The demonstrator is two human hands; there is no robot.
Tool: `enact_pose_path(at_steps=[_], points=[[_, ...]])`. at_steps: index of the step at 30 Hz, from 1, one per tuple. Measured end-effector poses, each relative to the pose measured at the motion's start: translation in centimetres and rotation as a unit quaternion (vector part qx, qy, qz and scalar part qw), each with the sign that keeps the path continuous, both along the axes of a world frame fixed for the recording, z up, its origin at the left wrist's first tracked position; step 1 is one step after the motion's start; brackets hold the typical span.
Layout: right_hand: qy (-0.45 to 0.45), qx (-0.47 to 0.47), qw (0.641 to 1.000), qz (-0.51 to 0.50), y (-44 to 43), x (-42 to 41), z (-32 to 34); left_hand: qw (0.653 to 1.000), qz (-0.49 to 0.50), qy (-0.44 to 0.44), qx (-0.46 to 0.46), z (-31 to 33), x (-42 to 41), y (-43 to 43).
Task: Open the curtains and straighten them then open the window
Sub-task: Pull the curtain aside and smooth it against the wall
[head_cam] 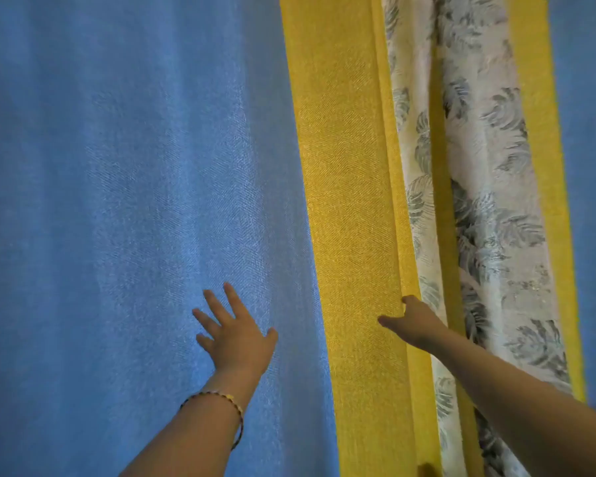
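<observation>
A closed curtain fills the view: a wide blue panel (135, 201) on the left, a yellow band (344, 184) in the middle and a white leaf-print strip (489, 201) folded beside it. My left hand (234, 335), a beaded bracelet on its wrist, is held flat with fingers spread against the blue panel. My right hand (412, 321) has its fingers tucked behind the folded edge of the yellow band, with the thumb on the front. The window is hidden behind the cloth.
A second yellow stripe (544, 166) and more blue cloth (589, 166) hang at the far right. Nothing but curtain is in view.
</observation>
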State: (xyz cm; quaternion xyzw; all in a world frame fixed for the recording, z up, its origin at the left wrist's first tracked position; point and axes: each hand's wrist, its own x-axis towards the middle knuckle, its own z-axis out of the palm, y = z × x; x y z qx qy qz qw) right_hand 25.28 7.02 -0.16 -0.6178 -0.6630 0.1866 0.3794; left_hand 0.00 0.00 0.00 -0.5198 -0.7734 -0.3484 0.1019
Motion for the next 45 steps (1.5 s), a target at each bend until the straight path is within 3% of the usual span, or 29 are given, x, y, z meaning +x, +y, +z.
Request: enact_pose_path(at_steps=[6,9,13,17,20,23,25,30,32,39,45], points=[[0.170,0.038,0.984,-0.027,7.0,0.8,3.3,0.975,-0.009,-0.157,0.158,3.3,0.3,6.4],[0.215,0.035,0.976,-0.019,9.5,0.8,4.5,0.972,0.014,-0.159,0.173,3.7,0.0,8.9],[0.087,0.116,0.989,-0.013,11.1,-2.2,4.2,0.982,0.042,-0.062,0.172,4.1,-1.9,10.6],[-0.088,0.267,0.959,0.047,10.7,-8.1,3.7,0.980,0.063,0.058,0.177,3.8,-4.3,10.4],[-0.121,0.273,0.946,0.125,9.0,-13.7,4.6,0.974,0.047,0.135,0.177,3.7,-6.8,9.3],[-0.139,0.280,0.935,0.166,7.1,-19.2,6.4,0.937,0.131,0.280,0.164,4.1,-11.3,7.1],[-0.155,0.295,0.923,0.191,5.5,-23.4,7.8,0.918,0.180,0.310,0.167,4.3,-15.3,5.0],[-0.168,0.335,0.899,0.228,1.7,-33.3,10.8,0.932,0.221,0.198,0.208,5.2,-24.4,0.7],[-0.165,0.340,0.891,0.253,-0.1,-37.7,11.7,0.952,0.213,0.136,0.175,6.0,-28.1,-0.5],[-0.167,0.336,0.872,0.315,-5.3,-53.4,13.3,0.961,0.183,0.098,0.181,8.7,-41.8,-5.3],[-0.163,0.298,0.846,0.411,-9.2,-64.4,13.3,0.962,0.181,-0.064,0.194,8.7,-51.1,-10.0]])
